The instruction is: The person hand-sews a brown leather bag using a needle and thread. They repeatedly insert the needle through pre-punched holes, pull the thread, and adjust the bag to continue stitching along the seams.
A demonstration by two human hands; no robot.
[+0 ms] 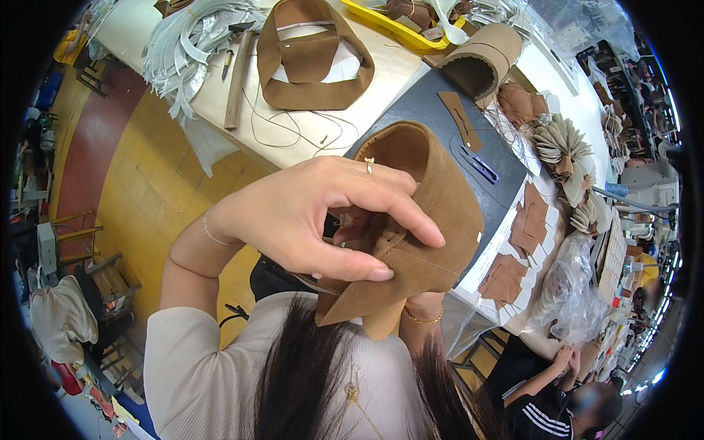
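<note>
In front of my chest is a brown suede bag-shaped piece with a rounded open rim and a stitched seam. My left hand is closed over its near edge. The thumb and index finger press on either side of the stitching, and the other fingers curl out of sight. My right hand shows only at the wrist, with a chain bracelet, below and behind the suede. Its fingers are hidden by the piece. Beyond it, a similar brown suede piece with a wide loop lies on the table.
A wooden-handled hammer, an awl and loose cord lie beside pale curved strips. On the dark mat are thread snips and a leather strip. Brown cut pieces lie right; a person sits at lower right.
</note>
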